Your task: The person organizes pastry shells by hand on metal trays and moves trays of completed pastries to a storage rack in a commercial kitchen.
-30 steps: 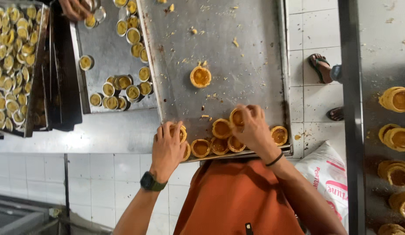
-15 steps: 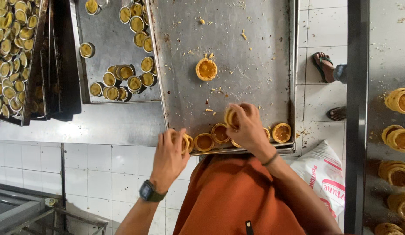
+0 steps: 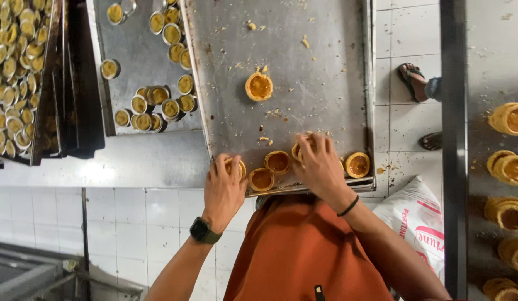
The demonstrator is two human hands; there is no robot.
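Observation:
A large, crumb-strewn metal baking tray (image 3: 326, 67) lies in front of me. Along its near edge sit several small orange-filled tarts (image 3: 277, 161), with one lone tart (image 3: 259, 86) in the middle. My left hand (image 3: 222, 189), with a dark watch on the wrist, has its fingers curled over a tart (image 3: 238, 165) at the tray's near edge. My right hand (image 3: 321, 167), a black band on its wrist, covers and grips another tart (image 3: 298, 148); a further tart (image 3: 357, 164) sits just right of it.
A second tray (image 3: 125, 50) to the left holds tarts in metal moulds (image 3: 158, 106). Stacked trays full of tarts (image 3: 13, 72) stand at far left. A shelf at right carries more tarts (image 3: 509, 167). Another person's sandalled foot (image 3: 413, 81) and a white sack (image 3: 420, 217) are on the tiled floor.
Both hands stay on the tarts at the tray's near edge, shifting only slightly. Another person's hand at the top left has left the view.

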